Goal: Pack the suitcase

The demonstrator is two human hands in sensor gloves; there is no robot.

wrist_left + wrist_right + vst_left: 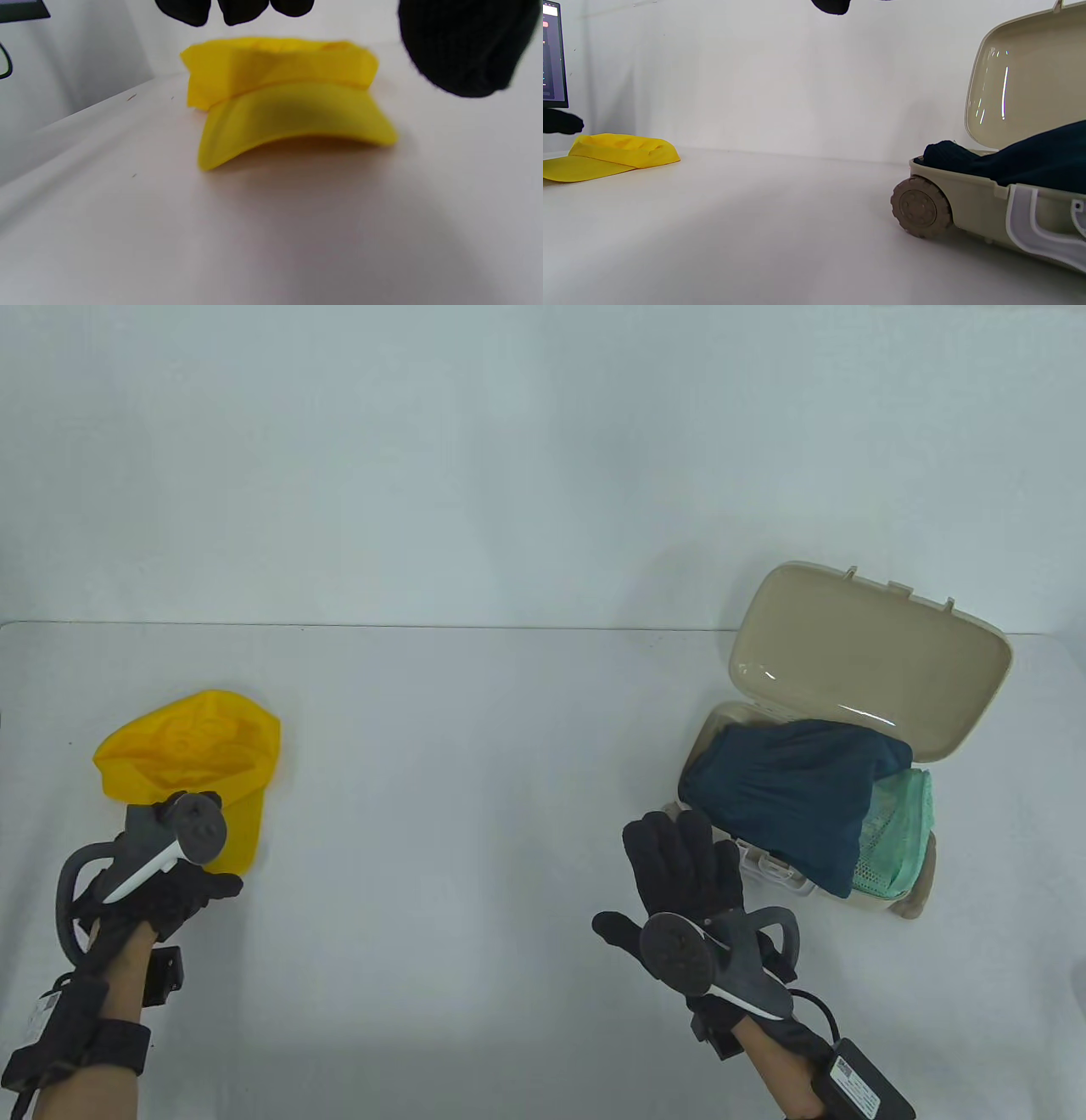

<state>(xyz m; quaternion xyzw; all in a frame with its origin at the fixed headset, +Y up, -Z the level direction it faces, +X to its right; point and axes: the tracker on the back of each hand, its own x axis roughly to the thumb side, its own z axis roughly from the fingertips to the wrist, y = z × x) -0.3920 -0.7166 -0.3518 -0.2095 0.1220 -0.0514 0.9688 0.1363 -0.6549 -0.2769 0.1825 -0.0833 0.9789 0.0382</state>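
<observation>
The yellow cap (199, 768) lay on the worktop (475, 746), far left of the open beige suitcase (857, 678) holding navy and mint clothes. The left hand (182, 891) hovered by its brim, fingers loose, gripping nothing; the right hand (679, 869) was spread flat beside the suitcase.

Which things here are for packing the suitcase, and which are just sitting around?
For packing:
- suitcase, lid open
- dark blue garment, inside, hanging over the front edge
- green mesh item, inside
- yellow cap, on the table by the left hand

Just around:
- monitor at the far left
</observation>
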